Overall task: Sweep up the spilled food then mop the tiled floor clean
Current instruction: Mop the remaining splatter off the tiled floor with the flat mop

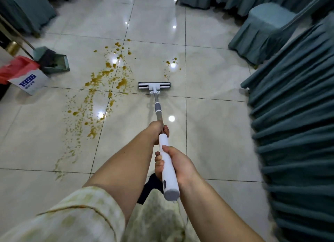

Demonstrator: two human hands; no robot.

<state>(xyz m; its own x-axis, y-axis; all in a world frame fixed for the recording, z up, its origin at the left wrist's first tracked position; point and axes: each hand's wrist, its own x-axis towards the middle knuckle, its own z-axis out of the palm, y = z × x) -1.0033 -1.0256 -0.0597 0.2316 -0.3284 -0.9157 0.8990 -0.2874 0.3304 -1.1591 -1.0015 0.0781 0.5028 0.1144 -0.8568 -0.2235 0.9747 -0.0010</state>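
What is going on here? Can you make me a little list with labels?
tool: mop, head flat on the floor
left hand: grips the mop pole, further down
right hand: grips the white handle near its top end
mess: yellow-brown spill, mostly left of the mop head, a small patch to its upper right
dustpan: on the floor at far left, beside a white bin with a red bag
furniture: teal-covered chair on the right

I hold one mop (154, 86) in my two hands, left hand (159, 131) and right hand (176, 162). One dustpan (54, 62), one bin (29, 81) and one covered chair (262, 32) stand around two patches of spill, large (101, 90) and small (172, 64).
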